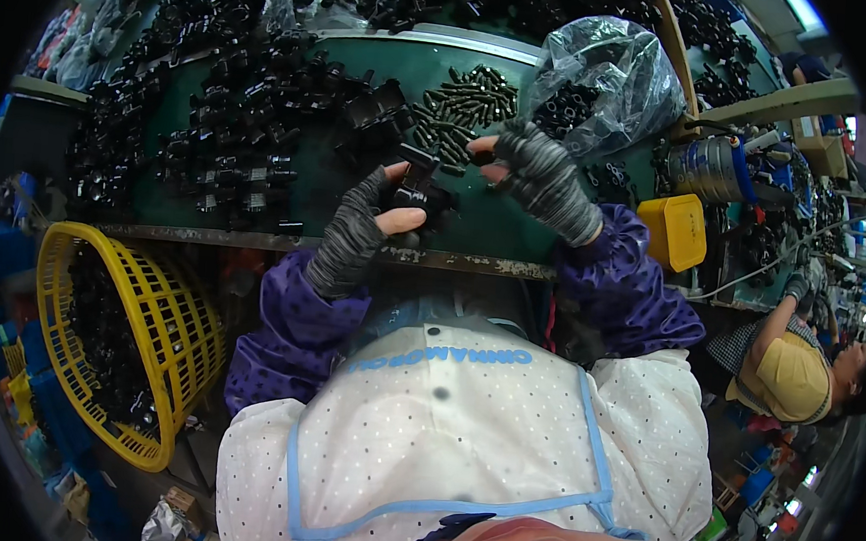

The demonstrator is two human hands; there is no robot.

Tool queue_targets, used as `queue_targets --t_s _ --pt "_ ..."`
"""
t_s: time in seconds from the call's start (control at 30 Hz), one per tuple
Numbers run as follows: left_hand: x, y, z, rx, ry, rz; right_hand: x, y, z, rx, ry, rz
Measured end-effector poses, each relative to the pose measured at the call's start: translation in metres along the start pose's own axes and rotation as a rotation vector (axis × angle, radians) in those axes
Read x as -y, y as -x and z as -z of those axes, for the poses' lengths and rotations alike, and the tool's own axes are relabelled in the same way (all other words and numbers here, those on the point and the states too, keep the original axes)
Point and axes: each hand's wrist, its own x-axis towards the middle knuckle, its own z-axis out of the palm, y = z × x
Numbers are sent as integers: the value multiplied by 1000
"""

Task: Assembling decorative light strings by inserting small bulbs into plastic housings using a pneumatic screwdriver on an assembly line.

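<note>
My left hand (354, 228), in a grey striped fingerless glove, grips a black bracket-like part (419, 182) between thumb and fingers above the bench's near edge. To its right is my right hand (549, 181), gloved the same way, with thumb and forefinger brought close together. A small dark item seems to be between these fingertips, too small to name. Just beyond them, a pile of dark metal pin-like pieces (463, 104) lies on the green bench top (311, 196). Many similar black parts (245, 175) are massed left of my left hand.
A clear plastic bag (623, 79) with small black pieces lies at the far right. Nearer stand a yellow plastic container (673, 232) and a wire-wound cylinder (702, 173). A yellow basket (173, 339) of black parts stands at left below the bench. Another person (789, 367) works at right.
</note>
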Motion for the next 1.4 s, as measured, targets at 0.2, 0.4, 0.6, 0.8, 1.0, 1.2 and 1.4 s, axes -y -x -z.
queue_targets --t_s 0.2,0.4,0.6,0.8,1.0,1.2,1.4 --pt "25 -2 -4 115 869 262 8 -12 -28 -63 -65 64" --pt "19 -3 -5 200 809 299 31 -20 -33 -10 -40 -144" --pt "13 1 -6 129 810 309 26 -15 -33 -34 22 -39" --pt "23 -3 -6 137 798 223 21 -12 -43 -155 141 183" --pt "26 -7 -8 45 519 138 29 -35 -29 120 42 -212" --pt "10 -11 -7 170 749 178 16 -27 10 303 -155 -192" --pt "-16 -21 -15 245 711 228 -12 -14 -1 173 -309 -191"
